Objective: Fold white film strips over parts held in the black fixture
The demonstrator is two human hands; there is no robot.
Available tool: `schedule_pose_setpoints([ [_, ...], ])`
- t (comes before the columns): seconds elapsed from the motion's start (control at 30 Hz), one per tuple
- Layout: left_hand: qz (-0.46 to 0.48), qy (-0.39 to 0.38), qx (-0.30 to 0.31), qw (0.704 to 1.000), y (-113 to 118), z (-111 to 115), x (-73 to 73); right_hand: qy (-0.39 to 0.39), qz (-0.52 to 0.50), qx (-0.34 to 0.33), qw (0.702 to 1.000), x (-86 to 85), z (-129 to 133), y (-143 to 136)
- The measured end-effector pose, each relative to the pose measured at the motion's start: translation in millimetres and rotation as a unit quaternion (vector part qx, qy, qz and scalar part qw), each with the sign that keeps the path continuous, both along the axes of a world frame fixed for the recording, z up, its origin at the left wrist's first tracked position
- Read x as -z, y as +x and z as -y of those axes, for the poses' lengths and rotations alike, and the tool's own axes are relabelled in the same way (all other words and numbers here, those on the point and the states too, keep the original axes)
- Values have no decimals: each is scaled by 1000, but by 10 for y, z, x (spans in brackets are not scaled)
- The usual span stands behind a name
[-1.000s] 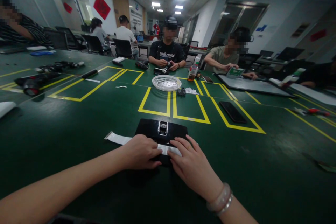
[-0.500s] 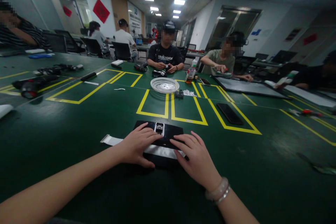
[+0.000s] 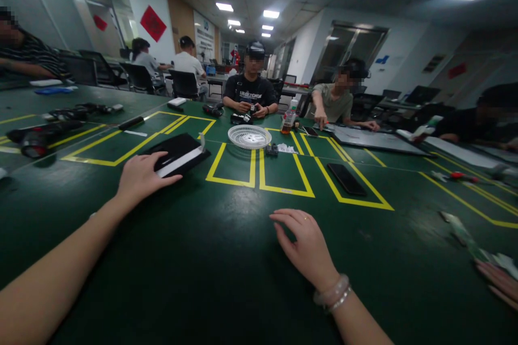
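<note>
My left hand grips the near left edge of a flat black piece, thumb and fingers spread around it. A white ribbon-like strip runs across that piece, its far end sticking up. The piece is tilted over the yellow tape at the left of centre. My right hand is over the green table, fingers slightly curled and apart from the thumb, with nothing in it.
Beyond the hands are a white round basket, a small dark part, a black phone and a bottle. Black tools lie at left. People sit across the table; another person's hand is at right.
My left hand has moved left and away from me with the black piece and strip. My right hand has let go of them and stays near its place.
</note>
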State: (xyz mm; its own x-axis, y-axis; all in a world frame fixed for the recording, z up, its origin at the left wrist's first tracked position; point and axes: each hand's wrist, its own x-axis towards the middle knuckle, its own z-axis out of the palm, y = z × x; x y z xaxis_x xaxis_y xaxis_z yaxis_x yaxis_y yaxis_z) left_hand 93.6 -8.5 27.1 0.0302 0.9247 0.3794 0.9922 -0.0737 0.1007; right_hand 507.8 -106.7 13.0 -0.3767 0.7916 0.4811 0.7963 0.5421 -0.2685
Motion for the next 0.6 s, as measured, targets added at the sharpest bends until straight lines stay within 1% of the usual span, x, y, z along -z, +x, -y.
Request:
schedule_pose_setpoints([
  [0.07,1,-20,-75,997,-218,-27,5,-6,-6,1,1000,0,2,-10],
  [0.13,11,-36,-135,990,-438,-46,43,-7,-6,-3,1000,-1,7,-21],
  [0.23,38,-60,-202,977,-758,-61,140,-7,0,-5,1000,-7,17,-28],
  [0.33,61,-110,-264,956,-1012,-58,235,-11,1,-6,1000,-13,23,-28],
  [0.4,65,-140,-284,946,-1116,-51,279,-16,0,-5,1000,-13,25,-28],
  [0.47,63,-158,-279,945,-1162,-45,305,-21,1,-5,1000,-12,26,-29],
  [0.6,62,-150,-264,951,-1136,-40,321,-31,5,-7,999,-15,29,-30],
])
